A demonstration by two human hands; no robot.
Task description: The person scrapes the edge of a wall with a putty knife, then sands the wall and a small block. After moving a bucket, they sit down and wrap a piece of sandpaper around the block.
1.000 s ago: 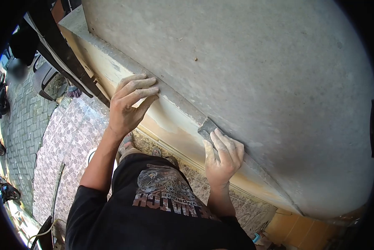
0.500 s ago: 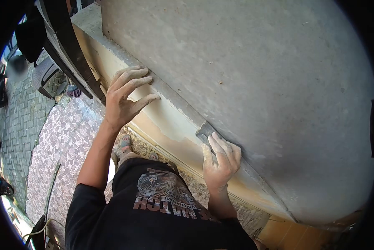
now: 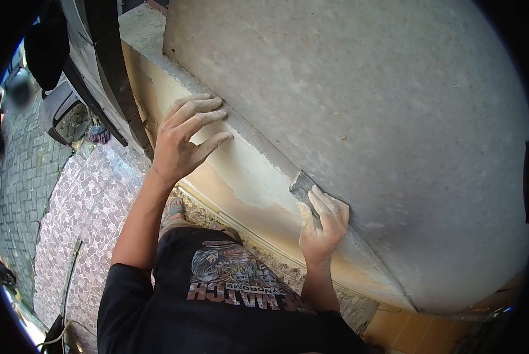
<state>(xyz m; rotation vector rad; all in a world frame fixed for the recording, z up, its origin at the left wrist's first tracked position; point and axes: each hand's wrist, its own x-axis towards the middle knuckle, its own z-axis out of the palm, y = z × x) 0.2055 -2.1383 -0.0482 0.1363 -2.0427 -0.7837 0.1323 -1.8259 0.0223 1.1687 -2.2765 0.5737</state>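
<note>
Counted two hands [image 3: 182,141] [image 3: 327,227] at 10 and 4 o'clock, one dark pad [image 3: 303,185] 3:30ish, plus one chair [image 3: 58,106] around 9:30.

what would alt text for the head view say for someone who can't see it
A person's right hand holds a small dark grey piece at the ledge of a cream wall, with the dusty left hand spread farther along it. Beside the ledge lies a broad grey surface.

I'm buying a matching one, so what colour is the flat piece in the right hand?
The flat piece is dark grey, seen best in the head view.
</note>
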